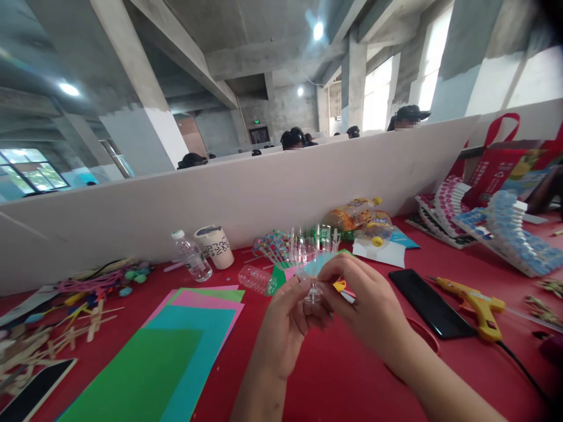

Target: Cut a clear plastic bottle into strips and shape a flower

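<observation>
In front of me, over the red table, my left hand (284,328) closes round a clear plastic bottle neck (313,294). My right hand (367,302) pinches the same piece from the other side, thumb and fingertips close to those of the left. Clear strips (314,243) fan upward just behind the fingers; they look like the cut wall of this bottle piece, though the join is hidden by my hands. Left of them spreads a bundle of coloured strands (275,249). A small clear bottle (255,280) lies on its side beyond my left hand.
Coloured paper sheets (145,357) lie at left, beside craft sticks (65,334). A water bottle (193,258) and a cup (215,246) stand near the white partition (246,193). At right are a black phone (428,302), a yellow glue gun (477,305) and crumpled bottles (360,220).
</observation>
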Motion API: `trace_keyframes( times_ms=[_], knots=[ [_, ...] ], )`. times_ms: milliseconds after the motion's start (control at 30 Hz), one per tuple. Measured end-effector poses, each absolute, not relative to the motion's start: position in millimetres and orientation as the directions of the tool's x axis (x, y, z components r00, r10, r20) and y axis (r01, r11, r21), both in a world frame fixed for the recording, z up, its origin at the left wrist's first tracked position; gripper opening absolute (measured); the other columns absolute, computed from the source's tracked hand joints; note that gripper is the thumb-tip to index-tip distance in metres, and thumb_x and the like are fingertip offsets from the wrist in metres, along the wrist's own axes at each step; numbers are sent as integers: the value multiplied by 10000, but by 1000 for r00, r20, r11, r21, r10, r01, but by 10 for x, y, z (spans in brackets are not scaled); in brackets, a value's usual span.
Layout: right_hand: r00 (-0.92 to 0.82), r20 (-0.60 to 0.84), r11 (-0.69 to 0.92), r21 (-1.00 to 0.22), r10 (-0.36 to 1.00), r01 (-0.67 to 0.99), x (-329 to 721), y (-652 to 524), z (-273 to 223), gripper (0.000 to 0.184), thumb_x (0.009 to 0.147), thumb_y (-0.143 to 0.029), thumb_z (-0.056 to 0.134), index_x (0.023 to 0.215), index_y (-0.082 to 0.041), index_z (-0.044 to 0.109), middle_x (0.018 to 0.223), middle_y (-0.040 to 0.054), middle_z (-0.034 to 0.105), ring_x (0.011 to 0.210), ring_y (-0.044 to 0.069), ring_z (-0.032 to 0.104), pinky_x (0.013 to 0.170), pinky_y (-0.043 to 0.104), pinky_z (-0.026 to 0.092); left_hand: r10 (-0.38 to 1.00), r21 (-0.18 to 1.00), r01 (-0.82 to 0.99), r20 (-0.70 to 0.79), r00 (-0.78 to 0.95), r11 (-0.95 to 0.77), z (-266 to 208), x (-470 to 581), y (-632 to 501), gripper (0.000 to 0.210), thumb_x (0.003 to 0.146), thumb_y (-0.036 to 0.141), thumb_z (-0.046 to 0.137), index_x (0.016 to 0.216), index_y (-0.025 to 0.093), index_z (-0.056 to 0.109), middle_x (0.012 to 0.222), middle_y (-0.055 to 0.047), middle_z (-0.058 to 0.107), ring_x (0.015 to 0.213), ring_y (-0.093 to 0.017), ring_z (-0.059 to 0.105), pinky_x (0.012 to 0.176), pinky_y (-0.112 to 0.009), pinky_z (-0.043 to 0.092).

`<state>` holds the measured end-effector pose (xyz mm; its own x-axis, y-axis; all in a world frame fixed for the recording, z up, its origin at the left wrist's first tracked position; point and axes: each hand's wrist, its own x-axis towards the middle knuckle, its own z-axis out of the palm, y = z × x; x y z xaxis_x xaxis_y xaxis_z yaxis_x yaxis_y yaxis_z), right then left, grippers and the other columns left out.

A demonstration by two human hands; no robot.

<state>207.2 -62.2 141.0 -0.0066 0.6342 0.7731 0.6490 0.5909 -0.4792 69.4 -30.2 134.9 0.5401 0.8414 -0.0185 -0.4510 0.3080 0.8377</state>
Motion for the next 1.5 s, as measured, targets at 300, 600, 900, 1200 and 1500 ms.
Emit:
trace_keyframes(
  times_ms=[300, 600, 900, 1200, 1500],
  knots=[
    [117, 711, 497, -590, 694, 636, 2079, -683, 1432, 158, 836, -119, 540, 929, -236, 487, 830, -34, 595, 752, 104, 571, 682, 231, 452, 819, 898, -382, 45, 571, 217, 1387, 694, -310, 124, 854, 233, 532, 875, 121, 580, 580, -8, 591, 501, -112, 554, 516, -232, 463],
    [116, 704, 538, -628, 701, 563, 2127, -734, 1501, 136, 831, -103, 543, 861, -232, 512, 804, -50, 591, 720, 82, 561, 673, 204, 459, 819, 930, -306, 8, 574, 205, 1366, 690, -318, 212, 877, 334, 502, 897, 130, 555, 670, -37, 608, 521, -106, 522, 507, -233, 413],
    [118, 768, 549, -547, 629, 632, 2062, -721, 1450, 132, 849, -108, 535, 896, -229, 512, 821, -38, 609, 751, 99, 576, 691, 223, 448, 847, 981, -180, 34, 531, 74, 1351, 706, -280, 254, 795, 360, 634, 907, 155, 536, 635, 10, 595, 473, -93, 532, 496, -220, 401],
    [-166, 711, 655, -497, 684, 570, 2241, -809, 1597, 137, 871, -115, 522, 940, -233, 513, 866, -16, 584, 794, 107, 549, 718, 218, 442, 954, 943, -315, 188, 235, -108, 1332, 709, -236, 335, 645, 282, 764, 916, 187, 591, 682, 4, 662, 620, -136, 613, 615, -235, 478],
    [-285, 647, 665, -474, 708, 577, 2303, -801, 1618, 100, 883, -133, 483, 871, -214, 539, 821, 12, 577, 736, 123, 543, 649, 237, 441, 949, 943, -316, 189, 251, -104, 1412, 714, -288, 309, 641, 186, 768, 916, 205, 628, 756, 19, 666, 666, -133, 619, 633, -228, 480]
  ],
)
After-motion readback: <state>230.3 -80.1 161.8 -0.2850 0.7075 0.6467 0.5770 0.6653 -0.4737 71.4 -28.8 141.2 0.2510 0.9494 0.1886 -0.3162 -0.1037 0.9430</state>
